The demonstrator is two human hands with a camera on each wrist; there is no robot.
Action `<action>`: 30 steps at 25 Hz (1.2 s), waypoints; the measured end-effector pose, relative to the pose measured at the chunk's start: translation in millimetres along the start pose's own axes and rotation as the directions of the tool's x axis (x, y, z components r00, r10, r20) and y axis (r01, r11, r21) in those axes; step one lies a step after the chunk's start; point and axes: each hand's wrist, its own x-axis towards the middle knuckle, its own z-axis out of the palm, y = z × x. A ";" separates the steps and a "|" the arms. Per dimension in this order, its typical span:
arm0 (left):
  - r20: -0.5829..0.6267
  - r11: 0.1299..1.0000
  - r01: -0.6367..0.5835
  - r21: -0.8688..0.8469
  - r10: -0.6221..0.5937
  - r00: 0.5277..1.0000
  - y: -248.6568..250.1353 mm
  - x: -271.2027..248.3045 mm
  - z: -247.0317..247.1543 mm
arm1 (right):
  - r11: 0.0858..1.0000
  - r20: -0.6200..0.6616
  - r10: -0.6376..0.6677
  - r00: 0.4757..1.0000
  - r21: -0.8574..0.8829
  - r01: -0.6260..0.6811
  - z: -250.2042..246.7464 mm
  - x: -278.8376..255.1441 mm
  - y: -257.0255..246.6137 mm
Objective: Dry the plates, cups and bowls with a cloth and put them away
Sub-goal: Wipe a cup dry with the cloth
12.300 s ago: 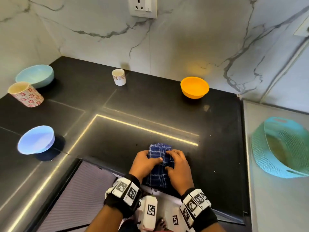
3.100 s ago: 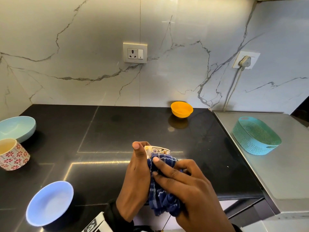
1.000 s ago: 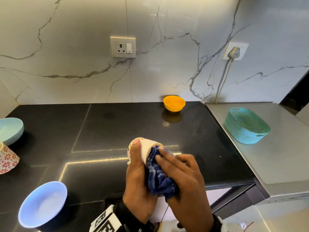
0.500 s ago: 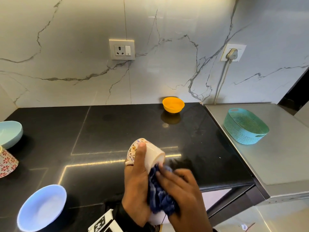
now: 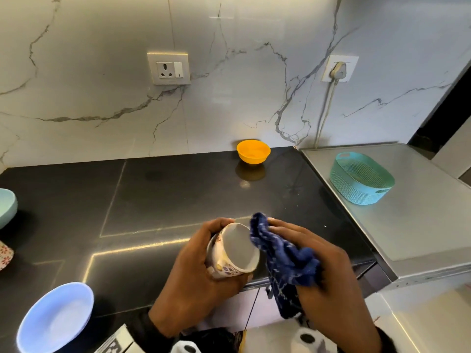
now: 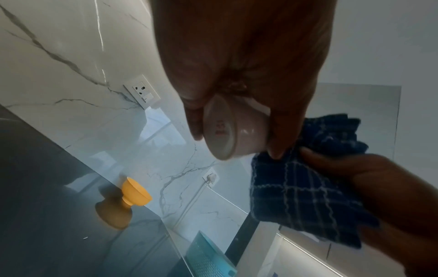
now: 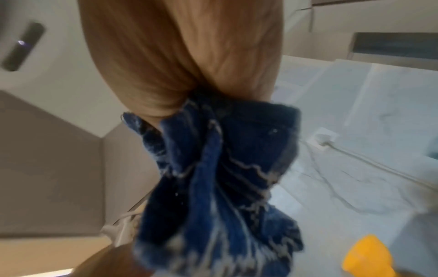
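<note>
Left hand is wrapped around a small floral cup, held tipped on its side in the air above the front edge of the counter, mouth facing up and to the right. Left wrist view shows thumb and fingers curled round the cup body, base toward the camera. Right hand grips a bunched blue checked cloth; the fingers lie fairly straight over the top of it, the rest hangs below the palm. Cloth edge sits just beside the cup rim; contact can't be confirmed.

On the black counter: orange bowl at the back by the marble wall, pale blue bowl front left, a light teal bowl and a red-flowered cup cut off at the left edge. Teal mesh basket sits on the steel surface to the right, well apart from the hands. Wall has a socket and a plugged-in adapter.
</note>
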 end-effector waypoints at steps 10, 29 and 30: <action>0.368 0.998 -0.028 -0.059 0.047 0.929 20.2 10.5 -18.1 | 0.874 0.314 -0.343 0.885 -0.240 0.424 7.3 -1.5 6.2; 0.039 0.878 -0.342 0.334 0.350 0.936 -30.6 2.5 6.8 | 0.920 0.123 0.277 0.953 0.252 -0.300 6.9 -11.7 -42.6; 0.000 0.936 -0.256 0.243 0.263 0.965 -30.0 0.2 8.3 | 0.873 0.034 0.348 0.937 0.353 -0.337 5.4 -13.2 -40.3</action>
